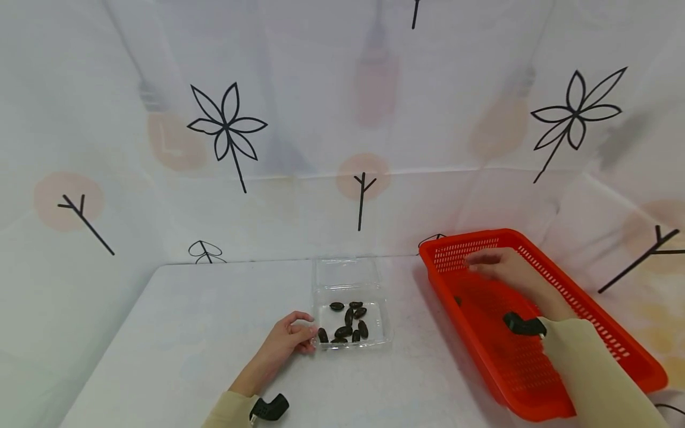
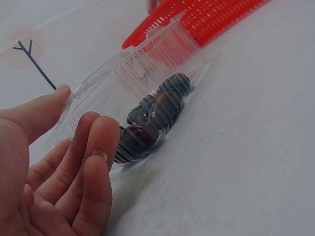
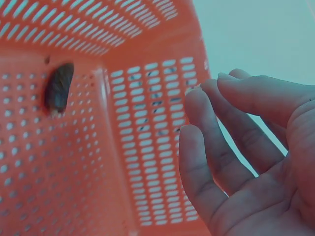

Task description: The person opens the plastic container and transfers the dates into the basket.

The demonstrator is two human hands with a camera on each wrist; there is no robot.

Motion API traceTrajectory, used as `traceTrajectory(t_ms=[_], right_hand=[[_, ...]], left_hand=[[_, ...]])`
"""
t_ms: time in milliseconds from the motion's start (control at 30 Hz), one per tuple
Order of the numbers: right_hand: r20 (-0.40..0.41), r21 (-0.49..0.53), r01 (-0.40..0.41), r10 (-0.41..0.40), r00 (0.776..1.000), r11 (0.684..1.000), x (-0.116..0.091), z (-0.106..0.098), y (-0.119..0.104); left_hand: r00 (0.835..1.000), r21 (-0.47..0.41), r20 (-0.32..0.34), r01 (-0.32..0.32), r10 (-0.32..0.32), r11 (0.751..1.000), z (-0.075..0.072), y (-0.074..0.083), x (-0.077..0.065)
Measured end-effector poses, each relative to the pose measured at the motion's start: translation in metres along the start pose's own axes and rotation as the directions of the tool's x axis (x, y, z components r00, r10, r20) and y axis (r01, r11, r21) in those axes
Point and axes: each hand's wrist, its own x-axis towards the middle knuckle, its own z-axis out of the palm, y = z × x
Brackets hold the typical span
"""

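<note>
A clear plastic box (image 1: 379, 324) with its hinged lid (image 1: 346, 274) raised stands on the white table. Several dark brown, glossy oval pieces (image 1: 343, 331), like dried dates, lie in it. My left hand (image 1: 289, 337) is at its left side, thumb tip by the rim and bent fingers close to the outer wall. Over the far end of a red plastic basket (image 1: 471, 351) hovers my right hand (image 1: 505, 267); its fingers are loosely bent with nothing visible between them. One dark oval piece (image 3: 59, 88) lies on the basket floor in the right wrist view, apart from the fingers.
The basket's slotted walls rise around my right hand, and it stands slanted along the table's right side. A white cloth backdrop (image 1: 299, 220) with black leaf drawings hangs behind the table (image 1: 187, 333). A black cable (image 1: 671, 408) shows at lower right.
</note>
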Motion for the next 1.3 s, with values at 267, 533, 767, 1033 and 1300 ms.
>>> traceTrajectory(t_ms=[267, 533, 767, 1033, 1300], right_hand=[[0.001, 0.039, 0.068, -0.068, 0.998, 0.997, 0.005, 0.006, -0.032], [0.044, 0.001, 0.127, -0.126, 0.991, 0.992, 0.013, 0.024, -0.069], [0.055, 0.014, 0.173, -0.173, 0.983, 0.985, 0.025, 0.044, -0.084], [0.088, 0.014, 0.183, -0.183, 0.979, 0.983, 0.035, 0.066, -0.096], [0.187, 0.02, 0.198, -0.198, 0.962, 0.98, 0.046, 0.096, -0.112]], left_hand=[[1.0, 0.002, -0.003, 0.005, -0.005, 1.0, 0.0, -0.001, 0.001], [1.0, 0.0, -0.008, 0.006, -0.006, 1.0, 0.0, 0.001, -0.001], [1.0, -0.009, -0.001, 0.002, -0.002, 1.0, -0.001, -0.001, 0.001], [1.0, 0.001, -0.004, 0.002, -0.002, 1.0, 0.001, 0.0, -0.001], [1.0, -0.006, 0.002, 0.001, -0.001, 1.0, 0.0, -0.001, 0.0]])
